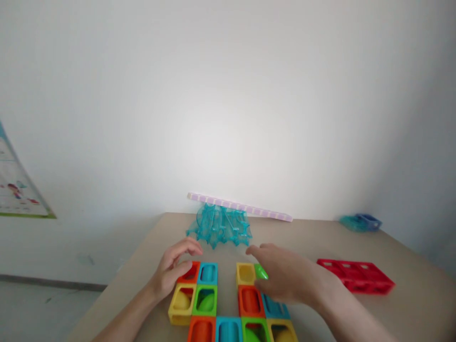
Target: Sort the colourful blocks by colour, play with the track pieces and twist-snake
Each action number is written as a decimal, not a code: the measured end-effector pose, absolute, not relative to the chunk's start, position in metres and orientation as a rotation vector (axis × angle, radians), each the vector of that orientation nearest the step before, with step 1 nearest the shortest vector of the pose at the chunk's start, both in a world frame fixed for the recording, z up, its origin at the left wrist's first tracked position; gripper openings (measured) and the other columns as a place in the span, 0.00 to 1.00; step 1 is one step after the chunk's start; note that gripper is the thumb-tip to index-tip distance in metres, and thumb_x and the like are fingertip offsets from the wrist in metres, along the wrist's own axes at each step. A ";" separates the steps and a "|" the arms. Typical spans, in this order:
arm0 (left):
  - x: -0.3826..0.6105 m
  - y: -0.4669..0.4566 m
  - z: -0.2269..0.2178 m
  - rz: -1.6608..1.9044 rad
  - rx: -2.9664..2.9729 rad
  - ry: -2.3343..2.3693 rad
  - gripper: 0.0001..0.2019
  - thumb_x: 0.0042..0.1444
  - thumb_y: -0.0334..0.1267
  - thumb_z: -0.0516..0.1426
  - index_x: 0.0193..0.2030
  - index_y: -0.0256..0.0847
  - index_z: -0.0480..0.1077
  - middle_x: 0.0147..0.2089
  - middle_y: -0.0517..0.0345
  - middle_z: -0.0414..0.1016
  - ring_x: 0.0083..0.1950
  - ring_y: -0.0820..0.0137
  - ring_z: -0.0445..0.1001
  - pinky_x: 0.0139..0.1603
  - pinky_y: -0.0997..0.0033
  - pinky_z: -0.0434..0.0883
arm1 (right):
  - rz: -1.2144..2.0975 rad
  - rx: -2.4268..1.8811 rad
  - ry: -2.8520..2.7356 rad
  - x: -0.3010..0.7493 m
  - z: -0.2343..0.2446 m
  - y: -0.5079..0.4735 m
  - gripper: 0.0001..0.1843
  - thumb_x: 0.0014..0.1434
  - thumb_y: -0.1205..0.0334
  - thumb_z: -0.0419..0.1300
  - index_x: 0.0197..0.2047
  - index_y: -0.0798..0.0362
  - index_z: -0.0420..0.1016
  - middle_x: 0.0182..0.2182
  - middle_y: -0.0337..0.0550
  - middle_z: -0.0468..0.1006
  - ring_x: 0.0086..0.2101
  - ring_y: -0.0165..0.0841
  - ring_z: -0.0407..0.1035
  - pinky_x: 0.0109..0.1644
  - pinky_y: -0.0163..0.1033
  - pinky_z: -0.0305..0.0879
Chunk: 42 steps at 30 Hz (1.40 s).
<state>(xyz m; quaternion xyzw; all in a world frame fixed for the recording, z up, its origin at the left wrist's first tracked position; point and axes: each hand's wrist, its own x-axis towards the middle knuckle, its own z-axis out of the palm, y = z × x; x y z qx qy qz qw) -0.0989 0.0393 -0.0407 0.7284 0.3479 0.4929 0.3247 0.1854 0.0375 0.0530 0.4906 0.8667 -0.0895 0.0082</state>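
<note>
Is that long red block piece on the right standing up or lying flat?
Lying flat. The red piece rests lengthwise on the table, its row of openings facing up, apart from both hands and the coloured blocks.

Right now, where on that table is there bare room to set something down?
Bare tabletop lies between the red tray and the teal plastic pile, and along the left edge beside the left hand. It is crowded where the colored blocks sit under the right hand.
</note>
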 end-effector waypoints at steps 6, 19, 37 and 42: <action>-0.092 0.034 -0.034 1.046 2.001 0.886 0.11 0.55 0.42 0.57 0.39 0.39 0.77 0.44 0.47 0.72 0.45 0.59 0.72 0.48 0.62 0.66 | -0.371 1.546 2.491 0.203 0.057 0.042 0.29 0.42 0.63 0.71 0.50 0.52 0.76 0.40 0.53 0.81 0.38 0.50 0.78 0.35 0.45 0.72; -0.088 0.029 -0.026 0.925 2.068 1.021 0.11 0.56 0.40 0.54 0.39 0.38 0.75 0.40 0.48 0.74 0.41 0.61 0.72 0.45 0.64 0.67 | -0.585 1.544 2.291 0.193 0.038 0.052 0.15 0.44 0.66 0.71 0.37 0.60 0.77 0.21 0.47 0.79 0.24 0.44 0.78 0.25 0.39 0.70; -0.092 0.042 -0.038 1.018 2.149 1.499 0.21 0.66 0.43 0.47 0.23 0.39 0.66 0.26 0.59 0.68 0.29 0.69 0.67 0.32 0.71 0.61 | -0.426 1.022 3.176 0.126 -0.003 0.021 0.25 0.68 0.55 0.46 0.67 0.47 0.56 0.64 0.53 0.63 0.57 0.51 0.64 0.62 0.66 0.53; -0.091 0.041 -0.038 1.153 2.203 1.551 0.19 0.65 0.42 0.49 0.22 0.40 0.63 0.25 0.61 0.65 0.29 0.70 0.66 0.33 0.72 0.62 | -0.435 1.024 3.154 0.128 -0.003 0.022 0.25 0.68 0.55 0.46 0.67 0.48 0.58 0.65 0.53 0.62 0.59 0.52 0.62 0.62 0.65 0.53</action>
